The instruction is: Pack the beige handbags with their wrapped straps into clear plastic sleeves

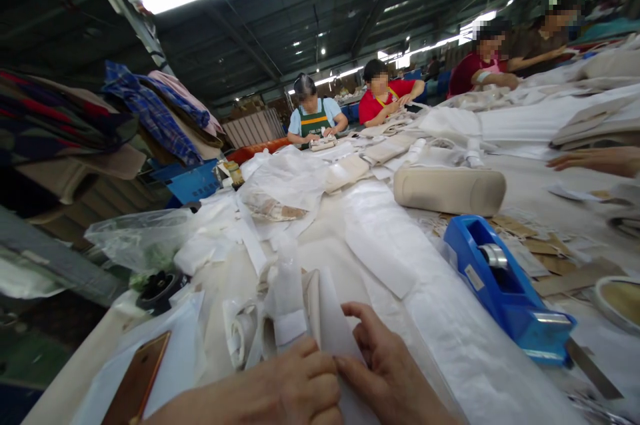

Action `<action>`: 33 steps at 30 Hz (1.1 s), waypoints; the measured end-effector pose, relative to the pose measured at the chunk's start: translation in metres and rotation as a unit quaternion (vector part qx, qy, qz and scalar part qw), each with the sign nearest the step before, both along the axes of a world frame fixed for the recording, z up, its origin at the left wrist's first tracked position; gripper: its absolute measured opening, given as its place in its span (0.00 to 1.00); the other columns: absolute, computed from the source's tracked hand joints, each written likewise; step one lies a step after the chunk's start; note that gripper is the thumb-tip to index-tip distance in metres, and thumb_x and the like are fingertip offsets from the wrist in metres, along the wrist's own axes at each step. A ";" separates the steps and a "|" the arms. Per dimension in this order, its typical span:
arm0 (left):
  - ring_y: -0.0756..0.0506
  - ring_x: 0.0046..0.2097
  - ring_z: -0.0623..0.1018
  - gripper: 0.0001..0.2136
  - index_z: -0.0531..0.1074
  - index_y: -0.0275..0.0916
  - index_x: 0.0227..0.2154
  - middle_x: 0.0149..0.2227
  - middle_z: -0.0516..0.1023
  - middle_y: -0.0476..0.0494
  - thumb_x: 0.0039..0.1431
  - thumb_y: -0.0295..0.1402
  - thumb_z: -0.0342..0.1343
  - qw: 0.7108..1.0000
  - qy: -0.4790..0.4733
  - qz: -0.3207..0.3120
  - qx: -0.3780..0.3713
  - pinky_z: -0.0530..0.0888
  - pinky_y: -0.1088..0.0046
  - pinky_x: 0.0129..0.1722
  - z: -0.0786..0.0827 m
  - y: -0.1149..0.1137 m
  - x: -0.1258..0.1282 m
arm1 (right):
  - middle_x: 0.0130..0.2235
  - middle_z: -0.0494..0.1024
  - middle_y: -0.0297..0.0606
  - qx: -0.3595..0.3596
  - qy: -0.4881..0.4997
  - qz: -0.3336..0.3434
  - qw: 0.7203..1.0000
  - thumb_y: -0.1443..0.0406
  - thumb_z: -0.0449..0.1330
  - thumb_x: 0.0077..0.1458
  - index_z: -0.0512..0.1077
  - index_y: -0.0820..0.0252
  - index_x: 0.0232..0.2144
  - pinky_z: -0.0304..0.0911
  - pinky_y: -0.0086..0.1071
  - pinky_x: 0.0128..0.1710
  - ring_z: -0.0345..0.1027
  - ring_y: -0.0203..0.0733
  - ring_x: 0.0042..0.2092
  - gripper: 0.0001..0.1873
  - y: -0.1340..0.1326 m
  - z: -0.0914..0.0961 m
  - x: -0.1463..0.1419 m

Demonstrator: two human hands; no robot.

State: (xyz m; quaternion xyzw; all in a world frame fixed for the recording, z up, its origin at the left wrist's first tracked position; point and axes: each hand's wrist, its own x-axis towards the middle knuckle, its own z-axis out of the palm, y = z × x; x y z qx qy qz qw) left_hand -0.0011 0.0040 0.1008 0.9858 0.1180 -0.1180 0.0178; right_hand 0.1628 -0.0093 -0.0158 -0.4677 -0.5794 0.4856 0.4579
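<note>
At the bottom middle, my left hand [300, 385] has its fingers curled down over a thin white sheet [335, 318]; its fingertips are partly hidden. My right hand [383, 358] is right beside it, thumb close to the left hand's fingers. Its index finger is bent and held apart from the thumb, over the right edge of the same sheet. Just beyond my hands is a beige fabric bundle [311, 298] with a white strip of wrapping [287, 278] around or against it. A rolled white and beige piece [243, 331] lies to its left.
A blue tape dispenser [493, 285] stands to the right, before a beige padded case [450, 190]. A phone [137, 378] lies front left. White wrapping [385, 238] covers much of the table. Co-workers, one in a green apron [316, 123], sit beyond; another person's hand [595, 159] reaches in at right.
</note>
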 end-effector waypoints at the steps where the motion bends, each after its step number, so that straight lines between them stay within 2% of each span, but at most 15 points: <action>1: 0.49 0.35 0.69 0.05 0.65 0.40 0.30 0.34 0.74 0.50 0.58 0.24 0.54 1.000 0.004 0.002 -0.011 0.65 0.72 0.41 -0.005 0.003 -0.001 | 0.22 0.58 0.23 -0.015 0.004 0.002 1.000 0.66 0.56 0.46 0.63 0.58 0.46 0.46 0.28 0.23 0.53 0.33 0.24 0.21 0.005 -0.003 -0.003; 4: 0.48 0.39 0.70 0.07 0.65 0.38 0.30 0.36 0.74 0.47 0.51 0.24 0.59 0.999 0.022 -0.013 -0.045 0.66 0.73 0.44 -0.030 0.015 -0.001 | 0.21 0.58 0.23 -0.049 -0.024 0.029 0.998 0.68 0.55 0.45 0.64 0.59 0.39 0.47 0.27 0.23 0.53 0.33 0.24 0.15 0.021 -0.021 -0.015; 6: 0.45 0.43 0.70 0.09 0.66 0.36 0.31 0.38 0.74 0.44 0.49 0.26 0.61 0.996 0.036 -0.026 -0.073 0.66 0.72 0.47 -0.047 0.022 -0.001 | 0.22 0.63 0.26 -0.052 -0.077 0.051 0.994 0.70 0.54 0.46 0.66 0.59 0.37 0.51 0.27 0.25 0.58 0.34 0.26 0.12 0.029 -0.036 -0.022; 8: 0.44 0.47 0.70 0.12 0.67 0.35 0.36 0.41 0.74 0.41 0.49 0.27 0.62 0.994 0.030 -0.017 -0.102 0.66 0.72 0.50 -0.061 0.024 -0.008 | 0.27 0.71 0.32 -0.054 -0.118 0.067 0.989 0.71 0.54 0.46 0.67 0.60 0.35 0.56 0.28 0.30 0.64 0.37 0.30 0.10 0.034 -0.048 -0.029; 10: 0.42 0.51 0.69 0.18 0.66 0.35 0.44 0.46 0.73 0.39 0.50 0.31 0.63 0.995 -0.009 0.021 -0.100 0.65 0.68 0.53 -0.068 0.025 -0.024 | 0.33 0.75 0.38 -0.061 -0.134 0.074 0.986 0.70 0.53 0.48 0.67 0.61 0.34 0.58 0.30 0.36 0.67 0.41 0.36 0.09 0.035 -0.055 -0.033; 12: 0.40 0.55 0.67 0.25 0.62 0.38 0.52 0.52 0.70 0.37 0.52 0.36 0.62 0.992 -0.083 0.084 -0.048 0.64 0.63 0.56 -0.074 0.026 -0.051 | 0.38 0.77 0.43 -0.067 -0.148 0.088 0.983 0.70 0.53 0.49 0.68 0.61 0.36 0.59 0.32 0.40 0.69 0.44 0.40 0.10 0.035 -0.056 -0.035; 13: 0.39 0.56 0.66 0.26 0.61 0.40 0.54 0.53 0.70 0.37 0.54 0.38 0.60 0.983 -0.128 0.132 -0.006 0.63 0.61 0.56 -0.078 0.029 -0.065 | 0.39 0.77 0.45 -0.070 -0.154 0.098 0.981 0.70 0.52 0.50 0.68 0.62 0.37 0.59 0.33 0.41 0.69 0.45 0.41 0.10 0.035 -0.056 -0.035; 14: 0.39 0.55 0.68 0.23 0.62 0.40 0.54 0.52 0.71 0.37 0.57 0.40 0.56 0.964 -0.179 0.195 0.038 0.65 0.60 0.55 -0.083 0.033 -0.079 | 0.41 0.77 0.47 -0.075 -0.161 0.109 0.978 0.69 0.51 0.52 0.67 0.63 0.39 0.60 0.33 0.42 0.70 0.46 0.42 0.11 0.035 -0.055 -0.034; 15: 0.40 0.53 0.70 0.18 0.64 0.39 0.51 0.49 0.72 0.37 0.61 0.40 0.52 0.933 -0.222 0.275 0.074 0.67 0.60 0.53 -0.090 0.038 -0.092 | 0.41 0.76 0.49 -0.081 -0.169 0.120 0.975 0.69 0.50 0.53 0.67 0.64 0.40 0.60 0.34 0.42 0.70 0.48 0.43 0.12 0.036 -0.054 -0.033; 17: 0.42 0.46 0.74 0.13 0.69 0.38 0.43 0.43 0.76 0.38 0.64 0.38 0.43 0.879 -0.241 0.401 0.088 0.71 0.62 0.48 -0.106 0.052 -0.107 | 0.42 0.76 0.54 -0.094 -0.185 0.134 0.969 0.68 0.48 0.55 0.66 0.67 0.43 0.60 0.37 0.44 0.70 0.50 0.44 0.14 0.037 -0.052 -0.031; 19: 0.42 0.44 0.76 0.15 0.71 0.38 0.38 0.40 0.77 0.39 0.63 0.34 0.39 0.861 -0.206 0.460 0.068 0.72 0.62 0.46 -0.123 0.068 -0.110 | 0.43 0.76 0.54 -0.106 -0.197 0.142 0.964 0.67 0.48 0.56 0.66 0.68 0.44 0.59 0.37 0.45 0.70 0.51 0.46 0.15 0.038 -0.052 -0.029; 21: 0.42 0.44 0.76 0.16 0.72 0.37 0.38 0.40 0.78 0.39 0.62 0.33 0.38 0.861 -0.171 0.475 0.058 0.72 0.60 0.46 -0.138 0.080 -0.107 | 0.44 0.76 0.52 -0.115 -0.196 0.139 0.964 0.67 0.48 0.57 0.66 0.66 0.44 0.59 0.36 0.46 0.70 0.49 0.46 0.14 0.036 -0.055 -0.029; 24: 0.41 0.43 0.77 0.17 0.72 0.37 0.38 0.39 0.79 0.38 0.62 0.34 0.36 0.864 -0.154 0.474 0.069 0.72 0.59 0.46 -0.152 0.089 -0.102 | 0.44 0.76 0.46 -0.118 -0.163 0.111 0.973 0.67 0.48 0.57 0.67 0.62 0.45 0.59 0.35 0.47 0.69 0.46 0.47 0.15 0.031 -0.064 -0.033; 28: 0.40 0.42 0.77 0.19 0.73 0.38 0.36 0.39 0.79 0.38 0.62 0.36 0.36 0.866 -0.180 0.457 0.096 0.73 0.60 0.43 -0.160 0.091 -0.110 | 0.43 0.77 0.41 -0.106 -0.122 0.079 0.984 0.68 0.47 0.57 0.67 0.58 0.48 0.60 0.33 0.44 0.70 0.44 0.44 0.17 0.030 -0.077 -0.048; 33: 0.42 0.40 0.77 0.19 0.73 0.38 0.36 0.37 0.79 0.41 0.63 0.39 0.37 0.859 -0.236 0.444 0.094 0.73 0.64 0.41 -0.165 0.092 -0.116 | 0.39 0.79 0.42 -0.120 -0.156 0.066 0.978 0.72 0.46 0.56 0.69 0.59 0.43 0.61 0.31 0.40 0.71 0.43 0.42 0.16 0.046 -0.080 -0.067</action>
